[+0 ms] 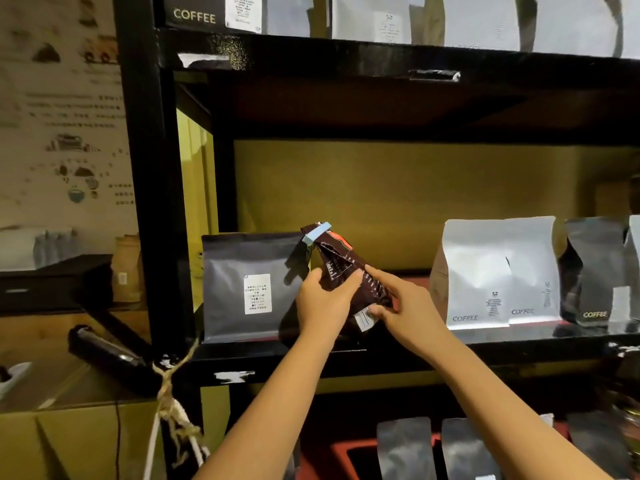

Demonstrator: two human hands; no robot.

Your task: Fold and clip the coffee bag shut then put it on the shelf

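A dark brown coffee bag (341, 268) with white print is held tilted over the middle shelf (415, 353). Its top is folded over and pinched by a light blue clip (316, 233). My left hand (323, 303) grips the bag's left side. My right hand (394, 303) holds its right side and lower corner, near a small white label. The bag's bottom is hidden behind my hands, so I cannot tell whether it touches the shelf board.
A grey coffee bag (252, 289) stands just left of my hands, two white bags (498, 275) and a dark one (592, 275) to the right. The black shelf frame post (156, 188) rises at left. More bags fill the shelves above and below. Cardboard boxes (79, 441) sit lower left.
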